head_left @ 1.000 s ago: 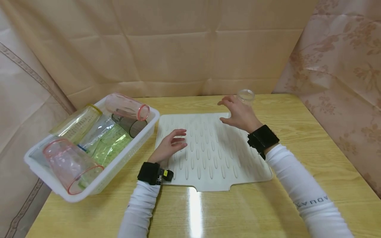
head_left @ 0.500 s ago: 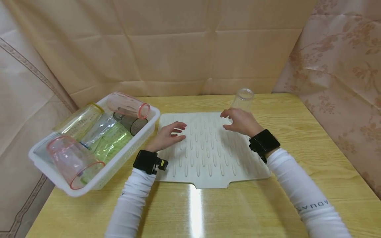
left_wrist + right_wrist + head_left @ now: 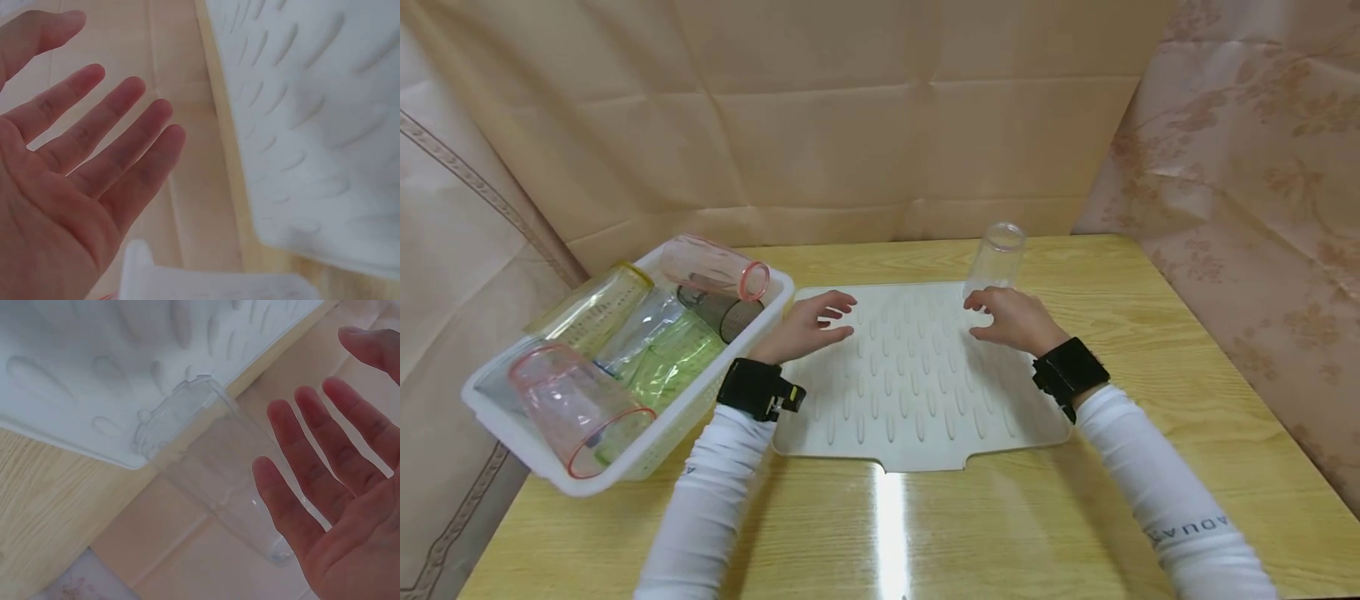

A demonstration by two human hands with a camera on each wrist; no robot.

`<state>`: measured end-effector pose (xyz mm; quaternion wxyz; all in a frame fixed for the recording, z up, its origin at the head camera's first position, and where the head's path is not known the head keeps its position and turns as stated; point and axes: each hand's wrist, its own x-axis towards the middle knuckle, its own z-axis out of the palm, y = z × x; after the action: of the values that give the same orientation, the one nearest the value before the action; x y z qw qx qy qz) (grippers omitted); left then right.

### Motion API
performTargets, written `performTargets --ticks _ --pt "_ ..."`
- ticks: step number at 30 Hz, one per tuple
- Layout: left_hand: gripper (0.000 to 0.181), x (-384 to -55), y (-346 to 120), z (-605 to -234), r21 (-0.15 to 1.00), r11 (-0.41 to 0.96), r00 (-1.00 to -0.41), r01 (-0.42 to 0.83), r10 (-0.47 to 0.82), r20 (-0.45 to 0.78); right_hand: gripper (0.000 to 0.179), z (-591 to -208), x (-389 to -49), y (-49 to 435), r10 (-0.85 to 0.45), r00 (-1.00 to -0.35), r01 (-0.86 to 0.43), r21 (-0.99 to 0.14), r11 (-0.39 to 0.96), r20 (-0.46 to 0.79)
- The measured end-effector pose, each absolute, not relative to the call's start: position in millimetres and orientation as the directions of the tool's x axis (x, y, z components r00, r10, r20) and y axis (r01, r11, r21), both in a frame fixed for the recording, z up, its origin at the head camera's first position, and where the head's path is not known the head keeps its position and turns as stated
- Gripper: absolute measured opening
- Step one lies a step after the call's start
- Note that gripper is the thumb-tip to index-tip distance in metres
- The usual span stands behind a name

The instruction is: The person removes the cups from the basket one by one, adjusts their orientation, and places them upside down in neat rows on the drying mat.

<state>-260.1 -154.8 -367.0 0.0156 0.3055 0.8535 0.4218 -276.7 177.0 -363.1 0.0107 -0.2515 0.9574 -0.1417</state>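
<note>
A clear plastic cup [image 3: 995, 260] stands upside down on the far right corner of a white drying mat [image 3: 895, 392] with raised oval ridges. My right hand [image 3: 1017, 321] hovers in front of that cup, fingers relaxed and holding nothing. In the right wrist view the clear cup [image 3: 212, 462] stands on the mat behind the spread fingers [image 3: 306, 450]. My left hand [image 3: 805, 327] is over the mat's left side, next to the basket [image 3: 700, 421]. The left wrist view shows its palm bare and its fingers [image 3: 94, 131] extended.
Inside the white basket at left lie two pink cups [image 3: 572, 400], a yellow one [image 3: 597, 308], a grey one [image 3: 722, 308], and clear and green ones [image 3: 673, 358]. A beige cloth [image 3: 850, 125] hangs behind the wooden table [image 3: 1150, 350].
My right hand has drawn back toward me from the clear cup, which now shows more fully. My left hand has moved left toward the basket, and a little farther from me.
</note>
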Motion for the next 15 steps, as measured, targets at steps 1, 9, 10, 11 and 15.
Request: performTargets --ticks 1,9,10,11,15 --pt "0.038 -261.4 -156.2 -364.0 0.724 0.464 -0.813 0.51 0.536 0.229 0.036 -364.1 -276.7 178.0 -0.482 -0.875 -0.477 -0.273 0.835 0.056" --pt "0.043 -269.9 -166.8 -334.2 0.643 0.582 -0.825 0.498 0.546 0.144 0.038 -367.6 -276.5 184.7 -0.463 -0.886 -0.452 -0.281 0.846 0.031" --pt "0.044 -270.8 -167.8 -330.4 0.631 0.594 -0.826 0.498 0.547 0.137 0.038 -367.7 -276.4 185.1 -0.465 -0.885 -0.453 -0.284 0.845 0.029" --pt "0.045 -271.8 -168.5 -327.0 0.619 0.607 -0.828 0.499 0.545 0.133 0.039 -367.8 -276.3 185.6 -0.465 -0.885 -0.453 -0.285 0.845 0.026" --pt "0.046 -275.4 -170.0 -316.5 0.589 0.632 -0.827 0.504 0.55 0.117 0.039 -367.8 -275.3 187.2 -0.469 -0.883 -0.455 -0.288 0.842 0.025"
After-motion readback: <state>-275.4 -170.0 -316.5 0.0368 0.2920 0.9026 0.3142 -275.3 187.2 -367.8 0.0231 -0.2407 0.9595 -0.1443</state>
